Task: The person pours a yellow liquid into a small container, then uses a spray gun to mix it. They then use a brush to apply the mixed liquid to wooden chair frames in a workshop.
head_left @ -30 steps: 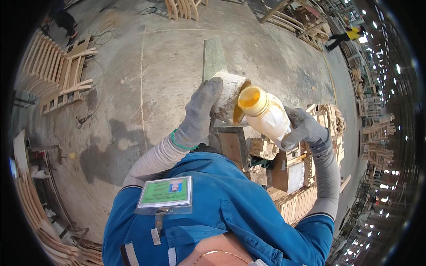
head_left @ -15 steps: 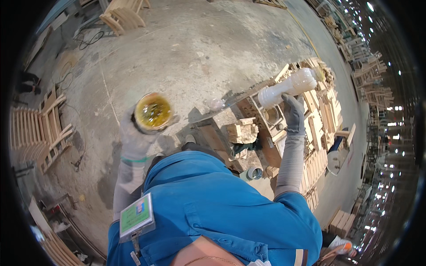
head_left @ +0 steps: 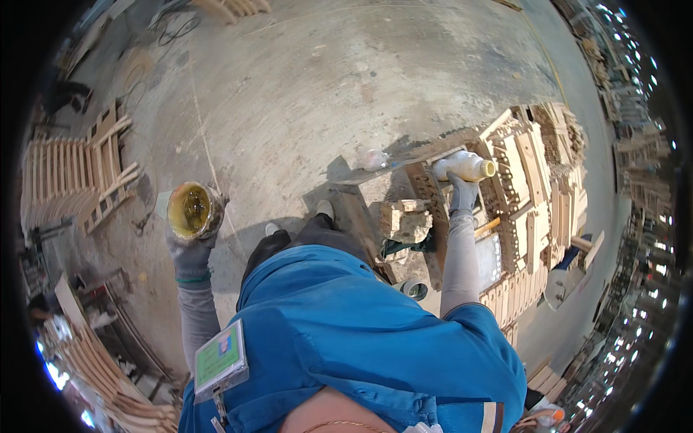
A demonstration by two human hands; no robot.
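Observation:
My left hand (head_left: 189, 251), in a grey glove, is closed around a round cup (head_left: 173, 211) out to my left. Its mouth faces up toward me and shows a shiny yellow-brown substance inside. My right hand (head_left: 463, 195), also gloved, grips a whitish translucent plastic bottle (head_left: 456, 167) around its middle, out to my right. The bottle lies nearly level, with its yellowish mouth toward the right. I cannot tell how much is in it. Below and behind it lie stacked wooden pieces (head_left: 530, 159).
A rough pale block (head_left: 406, 222) sits on a low support in front of me, with a grey cylinder (head_left: 414, 290) nearby. A slatted wooden stack (head_left: 61, 177) stands at the left. A clear crumpled plastic piece (head_left: 374, 159) lies on the concrete floor (head_left: 303, 108).
My right hand has come lower with the bottle, whose mouth has swung down and toward me. My left hand has moved left with the cup, now tilted differently. The view has shifted a little.

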